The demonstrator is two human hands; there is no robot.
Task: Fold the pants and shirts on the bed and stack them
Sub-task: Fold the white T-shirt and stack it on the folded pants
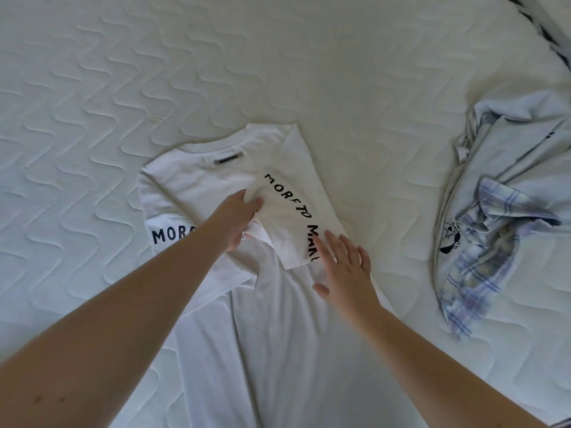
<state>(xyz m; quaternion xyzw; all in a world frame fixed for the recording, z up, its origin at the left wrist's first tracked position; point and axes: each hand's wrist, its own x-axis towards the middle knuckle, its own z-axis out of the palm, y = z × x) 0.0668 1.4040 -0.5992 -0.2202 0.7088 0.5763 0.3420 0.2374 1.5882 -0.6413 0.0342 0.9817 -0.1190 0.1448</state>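
Note:
A white T-shirt (272, 319) with black lettering lies flat on the bed, collar away from me. Its right sleeve (290, 217) is folded inward over the chest, lettering facing up. My left hand (238, 217) pinches the edge of that folded sleeve near the shirt's middle. With straight fingers, my right hand (346, 270) presses flat on the shirt's right side just below the sleeve. The left sleeve (168, 233) still lies spread out, partly hidden behind my left forearm.
A crumpled heap of clothes (500, 211), light blue with a plaid piece and a small printed figure, lies at the right. The quilted white mattress (154, 72) stretches around the shirt. A dark striped edge (547, 29) shows at the top right.

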